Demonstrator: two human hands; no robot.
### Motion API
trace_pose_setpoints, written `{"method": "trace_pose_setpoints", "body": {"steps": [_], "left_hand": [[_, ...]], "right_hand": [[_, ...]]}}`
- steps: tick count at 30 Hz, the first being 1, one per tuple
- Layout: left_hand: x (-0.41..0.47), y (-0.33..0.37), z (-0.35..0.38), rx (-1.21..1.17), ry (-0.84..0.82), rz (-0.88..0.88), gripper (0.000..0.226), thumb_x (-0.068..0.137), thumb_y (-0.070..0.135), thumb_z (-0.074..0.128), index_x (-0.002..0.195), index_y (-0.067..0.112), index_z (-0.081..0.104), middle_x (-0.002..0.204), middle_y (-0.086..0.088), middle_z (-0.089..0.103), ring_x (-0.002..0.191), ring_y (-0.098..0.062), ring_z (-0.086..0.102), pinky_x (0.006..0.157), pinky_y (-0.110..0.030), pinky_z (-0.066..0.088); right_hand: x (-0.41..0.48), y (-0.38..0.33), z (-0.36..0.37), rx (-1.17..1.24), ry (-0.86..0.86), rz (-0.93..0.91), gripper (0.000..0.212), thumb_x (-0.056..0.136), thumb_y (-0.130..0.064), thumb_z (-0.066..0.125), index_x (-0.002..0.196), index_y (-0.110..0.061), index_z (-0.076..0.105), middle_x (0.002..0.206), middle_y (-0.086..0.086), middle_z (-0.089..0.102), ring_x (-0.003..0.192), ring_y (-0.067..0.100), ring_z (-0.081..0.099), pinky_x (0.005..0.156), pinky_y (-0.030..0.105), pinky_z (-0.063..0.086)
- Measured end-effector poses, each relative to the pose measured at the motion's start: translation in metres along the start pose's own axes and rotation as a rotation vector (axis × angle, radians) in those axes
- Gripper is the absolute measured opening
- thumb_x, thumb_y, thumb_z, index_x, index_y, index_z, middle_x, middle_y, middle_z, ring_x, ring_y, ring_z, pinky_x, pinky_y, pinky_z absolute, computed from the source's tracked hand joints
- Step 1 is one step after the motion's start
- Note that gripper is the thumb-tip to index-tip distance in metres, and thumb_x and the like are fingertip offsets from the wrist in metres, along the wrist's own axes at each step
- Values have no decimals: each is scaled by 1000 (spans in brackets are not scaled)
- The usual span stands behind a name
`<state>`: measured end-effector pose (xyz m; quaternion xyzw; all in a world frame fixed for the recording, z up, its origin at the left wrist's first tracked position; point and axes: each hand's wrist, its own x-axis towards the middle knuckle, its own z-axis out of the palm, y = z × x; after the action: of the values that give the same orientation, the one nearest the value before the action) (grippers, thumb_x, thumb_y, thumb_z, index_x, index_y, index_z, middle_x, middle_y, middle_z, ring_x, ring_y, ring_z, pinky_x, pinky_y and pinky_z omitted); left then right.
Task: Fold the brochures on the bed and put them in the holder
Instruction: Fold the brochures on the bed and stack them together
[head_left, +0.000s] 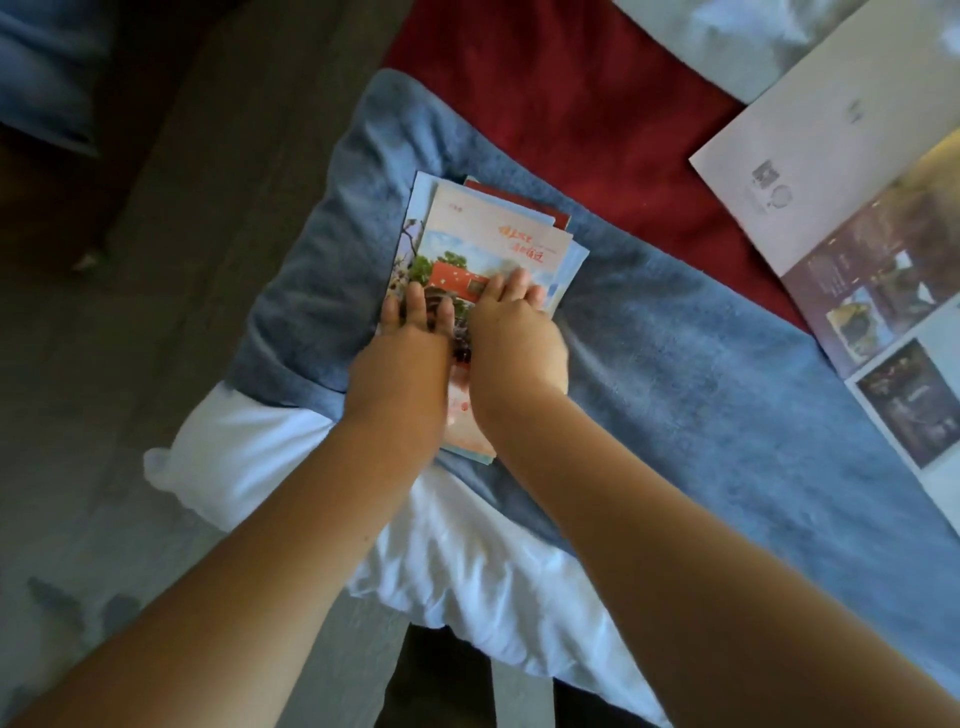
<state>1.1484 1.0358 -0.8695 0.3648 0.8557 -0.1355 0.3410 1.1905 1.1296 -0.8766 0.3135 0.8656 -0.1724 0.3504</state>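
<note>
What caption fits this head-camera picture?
Left hand and right hand press stacked colourful paper brochures onto a blue fleece blanket.

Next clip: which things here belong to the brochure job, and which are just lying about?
Job: folded brochure stack; left hand and right hand pressing flat on it; unfolded brochures at right.
Lying about: blue towel under the stack; red blanket; white sheet.
</note>
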Motion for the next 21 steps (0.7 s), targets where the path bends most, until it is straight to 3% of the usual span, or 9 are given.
{"method": "trace_pose_setpoints", "body": {"steps": [3, 6, 10, 13, 16, 18, 21], "left_hand": [[-2, -7, -4, 9, -30, 3, 89, 103, 22, 54, 161, 26, -13, 170, -11, -14, 154, -34, 22, 98, -48, 52], [-4, -2, -1, 45, -37, -4, 94, 102, 25, 58, 161, 25, -16, 169, -10, -17, 157, -34, 5, 101, -52, 50], [-6, 9, 1, 56, 9, -65, 90, 101, 19, 54, 162, 20, -12, 169, -15, -15, 157, -37, -2, 105, -58, 46], [-12, 18, -7, 52, 0, -112, 95, 95, 15, 61, 162, 13, -6, 167, -24, -11, 155, -44, -3, 114, -61, 37], [-24, 32, -10, -4, 128, -49, 103, 84, 11, 73, 164, 23, 9, 166, -26, -10, 153, -49, -6, 124, -59, 17], [-37, 48, -8, -161, 247, 23, 103, 82, 1, 71, 164, 28, 15, 168, -19, -12, 155, -45, -6, 124, -60, 16], [-48, 100, -2, -279, 312, 183, 89, 86, -7, 61, 163, 15, 21, 170, -19, -6, 157, -39, -1, 124, -58, 18]], "right_hand": [[1, 1, 0, 41, 3, 4, 83, 102, -4, 53, 159, 2, -6, 169, 23, -7, 157, 39, 1, 119, 47, 32], [-1, 11, -2, 19, -18, -35, 101, 92, -10, 70, 160, 0, -4, 169, 23, -3, 156, 40, 8, 115, 45, 38], [-2, 35, 0, -56, 108, -165, 98, 90, -27, 74, 163, -18, 9, 169, 9, 15, 140, 30, 43, 89, 36, 50], [-7, 52, -9, -32, 204, -273, 92, 87, -55, 71, 160, -27, 22, 159, 0, 36, 121, 25, 58, 74, 34, 43], [-18, 71, -6, 162, 279, -394, 75, 94, -31, 65, 158, -25, 27, 159, 2, 38, 124, 28, 58, 74, 34, 45], [-33, 94, 5, 337, 263, -477, 84, 93, -15, 64, 163, -21, 17, 170, 5, 15, 138, 30, 48, 85, 37, 52], [-63, 161, 28, 405, 366, -491, 90, 91, -5, 63, 164, -19, 13, 172, 7, -5, 121, 32, 61, 64, 31, 45]]}}
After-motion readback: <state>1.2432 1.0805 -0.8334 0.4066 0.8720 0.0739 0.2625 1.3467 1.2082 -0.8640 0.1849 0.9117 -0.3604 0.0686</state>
